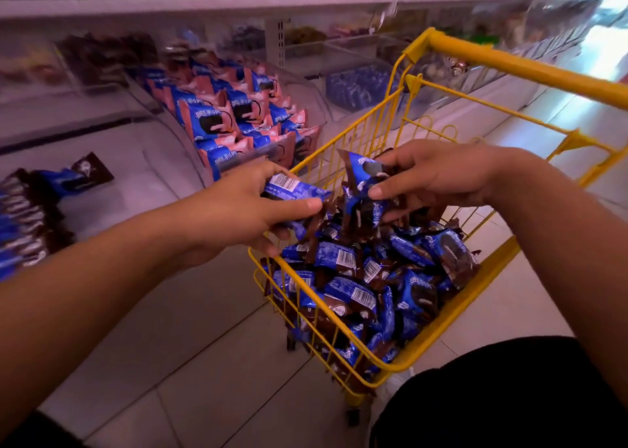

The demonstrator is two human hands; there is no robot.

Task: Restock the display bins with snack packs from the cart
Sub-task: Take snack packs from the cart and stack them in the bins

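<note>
A yellow wire cart (452, 339) stands on the floor in front of me, heaped with several blue and brown snack packs (373, 288). My left hand (244, 209) grips a blue pack (292, 189) above the cart's left rim, barcode side up. My right hand (438, 179) pinches another blue and brown pack (363, 175) over the middle of the cart. To the left, a clear display bin (102, 175) holds a row of the same blue and brown packs (23, 223) along its left side, with most of its bottom bare.
A neighbouring bin (306, 87) is packed with blue and pink packs (238, 118). Further clear bins and a white shelf (204, 4) run along the back. The cart's yellow handle (509, 63) crosses the upper right. Pale floor tiles (204, 345) lie below.
</note>
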